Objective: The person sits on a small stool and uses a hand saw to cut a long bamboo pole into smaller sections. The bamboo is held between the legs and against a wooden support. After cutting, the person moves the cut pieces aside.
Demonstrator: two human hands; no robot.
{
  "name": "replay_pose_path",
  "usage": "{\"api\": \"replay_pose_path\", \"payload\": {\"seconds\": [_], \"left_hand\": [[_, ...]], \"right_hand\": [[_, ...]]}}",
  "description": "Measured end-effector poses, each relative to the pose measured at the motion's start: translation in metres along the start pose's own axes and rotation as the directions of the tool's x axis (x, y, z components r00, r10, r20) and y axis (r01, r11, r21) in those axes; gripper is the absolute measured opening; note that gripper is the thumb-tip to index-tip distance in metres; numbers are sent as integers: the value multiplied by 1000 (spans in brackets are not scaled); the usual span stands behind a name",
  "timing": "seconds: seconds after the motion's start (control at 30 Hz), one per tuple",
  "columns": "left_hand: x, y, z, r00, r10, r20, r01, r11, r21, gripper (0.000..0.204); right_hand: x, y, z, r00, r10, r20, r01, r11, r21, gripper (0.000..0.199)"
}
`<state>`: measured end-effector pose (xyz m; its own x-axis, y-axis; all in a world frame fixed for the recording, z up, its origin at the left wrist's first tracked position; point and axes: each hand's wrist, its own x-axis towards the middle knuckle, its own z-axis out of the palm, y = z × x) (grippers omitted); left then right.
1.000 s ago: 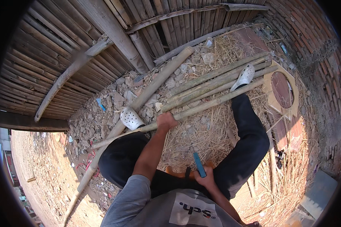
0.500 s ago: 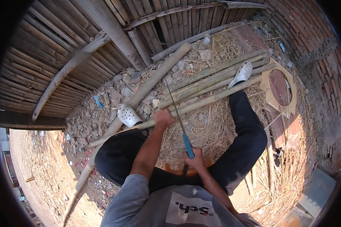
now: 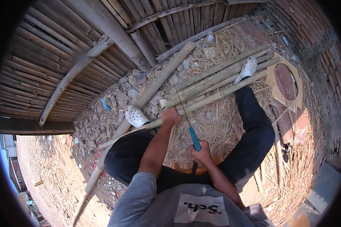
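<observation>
A long bamboo pole (image 3: 223, 93) lies slanting across in front of me, its near left end over my left thigh. My left hand (image 3: 171, 116) is wrapped round this pole, just left of a handsaw. The saw's thin dark blade (image 3: 181, 101) crosses the pole, pointing away from me. Its teal handle (image 3: 194, 138) is in my right hand (image 3: 201, 151), whose fingers are closed round the handle's near end. Whether the blade has cut into the pole cannot be made out.
Several more bamboo poles (image 3: 216, 80) lie beyond, under my right white clog (image 3: 249, 68). My left clog (image 3: 136, 116) rests by a thick pole (image 3: 155, 86) on rubble. Straw covers the ground. A pale octagonal frame (image 3: 298, 81) lies right, near a brick wall (image 3: 331, 68). A slatted wall (image 3: 34, 72) stands left.
The saw and my right hand have moved a little away from me, across the pole. My left hand keeps its hold on the pole. The whole view has shifted slightly.
</observation>
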<state>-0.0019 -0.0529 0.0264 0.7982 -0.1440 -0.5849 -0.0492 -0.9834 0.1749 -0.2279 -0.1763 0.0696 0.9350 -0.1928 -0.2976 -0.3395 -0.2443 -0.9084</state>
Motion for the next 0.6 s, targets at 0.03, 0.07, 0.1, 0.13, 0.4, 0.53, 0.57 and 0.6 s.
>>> {"api": "replay_pose_path", "payload": {"seconds": [0.03, 0.07, 0.1, 0.13, 0.4, 0.53, 0.57, 0.6], "left_hand": [[3, -6, -3, 1000, 13, 26, -13, 1000, 11, 50], [4, -6, -9, 1000, 6, -4, -6, 1000, 8, 49], [3, -7, -14, 999, -1, -34, 1, 1000, 4, 48], [1, -6, -14, 998, -10, -56, 9, 1000, -11, 47], [5, 4, -5, 999, -7, 43, 7, 1000, 5, 48], [3, -5, -18, 1000, -14, 8, 14, 1000, -1, 50], [3, -9, -17, 999, -24, 27, 24, 1000, -2, 51], [5, -9, -15, 999, -30, 46, 30, 1000, 5, 51]], "right_hand": [[-2, -10, 5, 1000, 22, -12, -21, 999, 31, 21], [0, -20, 3, 999, 38, -27, -36, 998, 52, 22], [-27, -27, -8, 999, 39, 2, -39, 999, 33, 21], [-71, -32, -25, 998, 47, 35, -47, 999, 4, 20], [-17, -2, -10, 997, 76, 1, -76, 988, 137, 19], [-52, -32, -23, 997, 70, 14, -70, 997, 29, 17], [-87, -40, -36, 998, 48, 51, -51, 997, 58, 17], [-109, -43, -47, 996, 27, 80, -35, 995, 93, 17]]}}
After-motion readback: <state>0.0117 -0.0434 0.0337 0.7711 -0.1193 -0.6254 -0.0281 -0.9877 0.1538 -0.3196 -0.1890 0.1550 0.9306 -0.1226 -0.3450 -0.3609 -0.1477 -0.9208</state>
